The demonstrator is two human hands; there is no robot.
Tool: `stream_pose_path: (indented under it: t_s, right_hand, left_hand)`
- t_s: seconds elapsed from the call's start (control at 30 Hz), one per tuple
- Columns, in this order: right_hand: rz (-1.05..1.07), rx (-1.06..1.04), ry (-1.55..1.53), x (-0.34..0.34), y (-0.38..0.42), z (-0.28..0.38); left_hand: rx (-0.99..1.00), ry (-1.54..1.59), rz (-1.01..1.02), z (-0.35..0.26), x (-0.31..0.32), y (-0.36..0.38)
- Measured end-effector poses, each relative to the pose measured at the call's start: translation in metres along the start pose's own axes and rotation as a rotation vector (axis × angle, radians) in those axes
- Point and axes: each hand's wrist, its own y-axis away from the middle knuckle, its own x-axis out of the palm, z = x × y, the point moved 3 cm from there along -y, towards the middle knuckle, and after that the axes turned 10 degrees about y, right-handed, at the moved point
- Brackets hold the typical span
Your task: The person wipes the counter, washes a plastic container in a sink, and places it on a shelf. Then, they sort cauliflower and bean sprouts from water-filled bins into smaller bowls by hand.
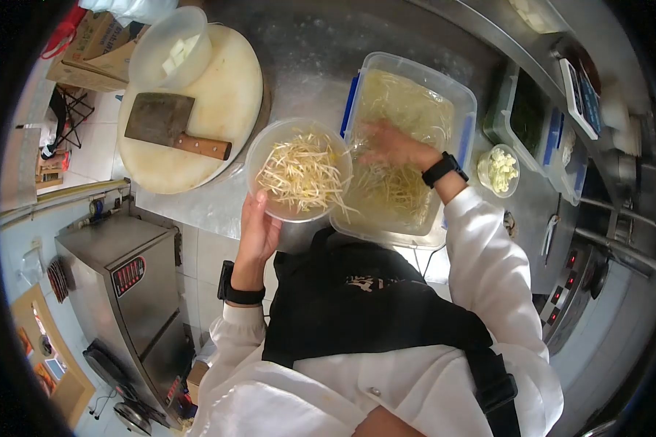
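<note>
Bean sprouts (pixel 302 173) fill a round clear bowl (pixel 255 149), which my left hand (pixel 259 229) grips by its near rim. To the right stands a large clear plastic tub (pixel 465 109) of water, with more sprouts (pixel 399 191) in its near half. Over the tub, at its left side, is my right hand (pixel 393 146); its fingers are blurred by motion, and whether they hold anything does not show. Some sprouts hang over the bowl's right rim toward the tub.
A cleaver (pixel 160 120) lies on a round cutting board (pixel 233 73) at the left, beside a bowl with white chunks (pixel 178 54). A small cup of chopped pieces (pixel 500 171) and a lidded container (pixel 521 116) stand right of the tub. A steel cabinet (pixel 142 298) is lower left.
</note>
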Motion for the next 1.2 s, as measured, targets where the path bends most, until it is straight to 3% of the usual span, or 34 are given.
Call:
stream_pose_path:
  t_s: [0.07, 0.13, 0.23, 0.37, 0.43, 0.57, 0.63, 0.67, 0.73, 0.87, 1.0, 1.07, 1.2]
  right_hand:
    - [-0.035, -0.090, 0.067, 0.004, 0.014, 0.026]
    - [0.261, 0.050, 0.064, -0.002, 0.036, 0.058]
    - [0.151, -0.112, 0.044, 0.033, 0.063, 0.068]
    - [0.231, -0.010, 0.018, 0.058, 0.082, 0.069]
    - [0.334, -0.040, -0.203, 0.064, 0.087, 0.066]
    - [0.328, 0.089, -0.122, 0.068, 0.106, 0.061]
    - [0.100, 0.101, -0.140, 0.058, 0.119, 0.055]
    - [0.095, 0.105, -0.139, 0.045, 0.121, 0.060]
    - [0.122, 0.397, -0.401, 0.008, 0.128, 0.060]
    - [0.044, 0.391, -0.549, -0.059, 0.138, 0.071]
    - [-0.221, 0.338, -0.703, -0.121, 0.142, 0.112]
    - [-0.297, 0.357, -0.716, -0.129, 0.135, 0.126]
    - [-0.476, 0.205, -0.934, -0.111, 0.113, 0.147]
  left_hand:
    - [0.002, -0.014, 0.019, -0.004, 0.002, -0.001]
    - [0.006, -0.028, 0.036, -0.005, 0.002, -0.001]
    - [0.009, -0.117, 0.059, -0.006, 0.002, 0.000]
    - [-0.042, -0.055, 0.103, -0.005, 0.003, 0.002]
    - [-0.058, -0.070, 0.120, -0.002, 0.006, 0.002]
    - [-0.038, -0.089, 0.153, 0.006, 0.014, -0.002]
    - [-0.041, -0.085, 0.157, 0.010, 0.020, -0.003]
    - [-0.041, -0.104, 0.155, 0.011, 0.024, -0.003]
    - [-0.046, -0.121, 0.159, 0.016, 0.030, -0.003]
    - [-0.065, -0.257, 0.137, 0.025, 0.042, -0.004]
    - [-0.073, -0.274, 0.178, 0.034, 0.061, -0.002]
    - [-0.079, -0.258, 0.208, 0.044, 0.066, -0.004]
    - [-0.119, -0.198, 0.244, 0.063, 0.073, -0.010]
